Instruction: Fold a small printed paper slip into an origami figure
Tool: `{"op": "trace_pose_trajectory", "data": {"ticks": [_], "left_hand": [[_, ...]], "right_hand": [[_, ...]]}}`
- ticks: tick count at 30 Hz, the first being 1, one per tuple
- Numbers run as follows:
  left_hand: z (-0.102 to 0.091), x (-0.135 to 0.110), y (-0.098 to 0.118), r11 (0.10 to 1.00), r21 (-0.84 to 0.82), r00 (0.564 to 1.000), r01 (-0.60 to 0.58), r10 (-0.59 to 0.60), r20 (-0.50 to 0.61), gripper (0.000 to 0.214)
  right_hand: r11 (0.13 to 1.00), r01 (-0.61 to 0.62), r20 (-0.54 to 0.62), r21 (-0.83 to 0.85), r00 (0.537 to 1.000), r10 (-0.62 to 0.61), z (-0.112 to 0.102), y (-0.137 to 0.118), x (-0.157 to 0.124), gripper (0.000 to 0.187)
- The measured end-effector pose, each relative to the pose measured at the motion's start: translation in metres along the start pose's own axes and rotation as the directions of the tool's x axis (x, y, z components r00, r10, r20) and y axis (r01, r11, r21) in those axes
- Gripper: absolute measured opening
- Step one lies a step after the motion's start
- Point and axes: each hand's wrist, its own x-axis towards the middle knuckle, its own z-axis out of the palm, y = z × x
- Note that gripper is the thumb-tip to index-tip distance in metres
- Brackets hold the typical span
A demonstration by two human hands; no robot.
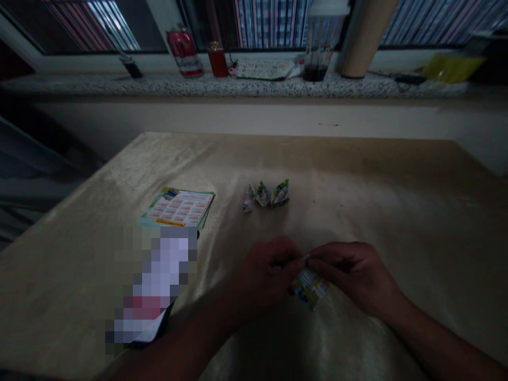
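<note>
A small piece of folded printed paper [311, 288] hangs between my hands over the near middle of the table. My left hand [273, 270] pinches its upper edge between thumb and fingers. From the other side, my right hand [349, 270] pinches the same edge, with the fingertips of both hands almost touching. Orange, blue and white print shows on the paper's lower part; its top is hidden by my fingers. Beyond my hands, three folded paper shapes [262, 194] with pointed tips stand in a row.
Printed leaflets [178, 207] lie stacked on the left of the table [397, 201]. Nearer is a pixelated long object [159, 286] beside my left forearm. On the stone windowsill [257, 89] stand a red can [185, 53], a red bottle [218, 59], a cup [317, 47] and a cardboard tube [365, 39].
</note>
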Motion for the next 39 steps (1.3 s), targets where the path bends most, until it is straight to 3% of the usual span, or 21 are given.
{"op": "trace_pose_trajectory", "data": {"ticks": [4, 6, 9, 11, 14, 18, 24, 29, 33, 39], "left_hand": [[-0.002, 0.003, -0.003, 0.999, 0.014, 0.997, 0.051, -0.050, -0.053, 0.018], [-0.004, 0.005, -0.007, 0.983, 0.172, 0.997, 0.060, -0.051, -0.058, 0.018], [-0.005, 0.007, -0.011, 0.837, 0.548, 1.000, -0.013, 0.027, -0.016, 0.018], [-0.007, 0.006, -0.011, 0.732, 0.679, 0.998, -0.054, 0.064, 0.011, 0.013], [-0.014, 0.003, -0.006, 0.730, 0.676, 0.995, -0.101, 0.076, 0.066, 0.014], [-0.023, 0.000, 0.001, 0.721, 0.662, 0.969, -0.206, 0.053, 0.243, 0.032], [-0.024, 0.005, -0.003, 0.662, 0.704, 0.953, -0.257, 0.054, 0.297, 0.011], [-0.025, 0.005, -0.005, 0.662, 0.712, 0.964, -0.234, 0.065, 0.257, 0.009], [-0.022, 0.002, -0.008, 0.681, 0.711, 0.984, -0.172, 0.093, 0.149, 0.006], [-0.003, 0.003, -0.011, 0.641, 0.767, 0.998, 0.011, 0.036, -0.044, 0.019]], "right_hand": [[0.996, 0.059, 0.020, -0.067, 0.998, -0.058, -0.006, -0.001, 0.000, 0.015], [0.969, 0.119, 0.103, -0.216, 0.990, -0.098, -0.012, 0.000, 0.001, 0.016], [0.868, 0.252, 0.240, -0.427, 0.958, -0.160, -0.019, 0.004, 0.004, 0.009], [0.795, 0.345, 0.304, -0.499, 0.929, -0.211, -0.022, 0.005, 0.006, 0.010], [0.720, 0.413, 0.363, -0.558, 0.902, -0.236, -0.024, 0.007, 0.007, 0.018], [0.649, 0.438, 0.385, -0.622, 0.893, -0.234, -0.029, 0.008, 0.005, 0.021], [0.626, 0.472, 0.402, -0.621, 0.877, -0.263, -0.033, 0.016, 0.007, 0.021], [0.634, 0.481, 0.368, -0.606, 0.876, -0.313, -0.033, 0.021, 0.007, 0.014], [0.632, 0.440, 0.322, -0.638, 0.898, -0.300, -0.029, 0.021, 0.005, 0.013], [0.627, 0.289, 0.129, -0.724, 0.949, -0.289, -0.015, 0.024, 0.001, 0.015]]}}
